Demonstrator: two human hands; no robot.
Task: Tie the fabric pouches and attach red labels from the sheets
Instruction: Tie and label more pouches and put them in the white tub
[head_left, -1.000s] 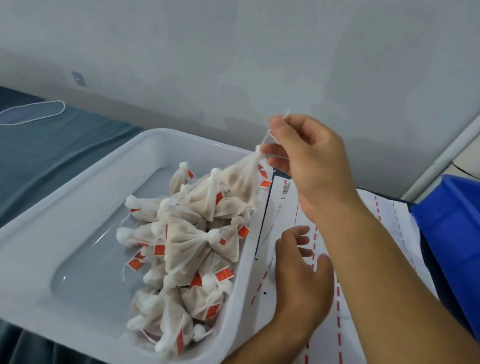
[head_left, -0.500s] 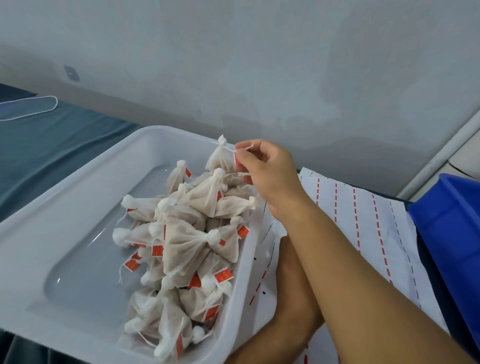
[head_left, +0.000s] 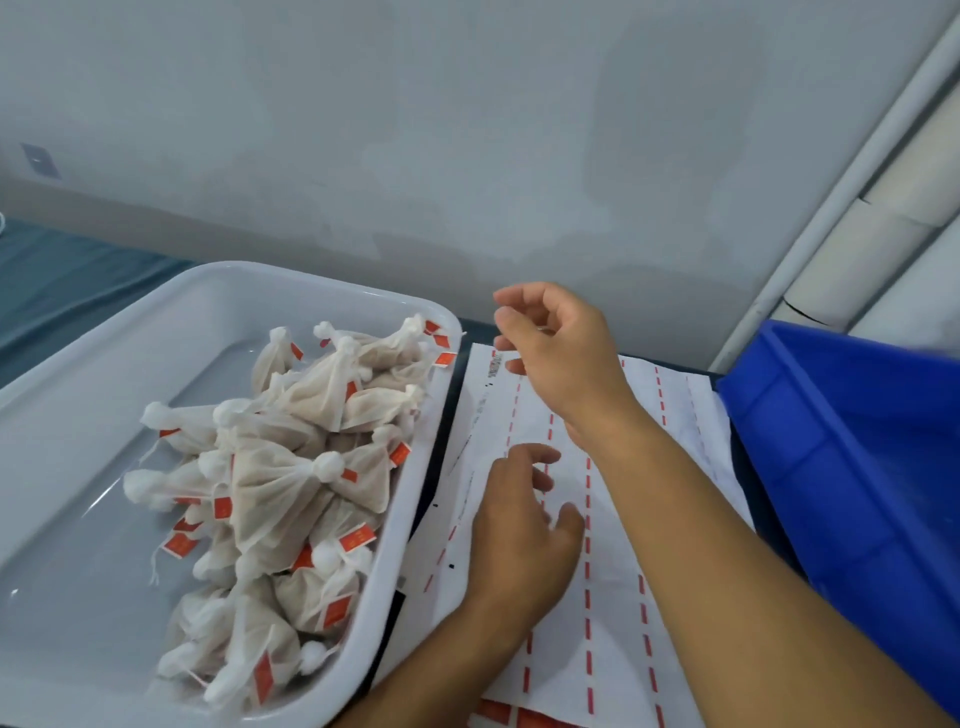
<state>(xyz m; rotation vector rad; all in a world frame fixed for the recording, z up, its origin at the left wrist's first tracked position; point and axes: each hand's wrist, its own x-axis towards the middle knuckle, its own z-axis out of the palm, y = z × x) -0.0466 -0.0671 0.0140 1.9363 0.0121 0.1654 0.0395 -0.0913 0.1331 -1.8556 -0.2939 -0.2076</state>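
A white tray (head_left: 78, 597) on the left holds a heap of several tied beige fabric pouches (head_left: 291, 483), most with small red labels. One pouch (head_left: 400, 343) lies at the heap's far end by the tray's right rim. To the right lie white label sheets (head_left: 613, 597) with dashed red lines. My right hand (head_left: 556, 353) hovers above the sheets' far edge, fingers loosely curled, holding nothing. My left hand (head_left: 519, 530) rests on the sheets with relaxed fingers.
A blue plastic bin (head_left: 852, 467) stands at the right, close to my right forearm. A grey wall (head_left: 467, 130) runs along the back, with a white pipe (head_left: 831, 192) at the right. Dark blue cloth (head_left: 67, 280) covers the table at far left.
My right hand carried a tied pouch over the tray, let it go on the heap's far end, and drew back to the right over the sheets. The left hand stayed on the sheets.
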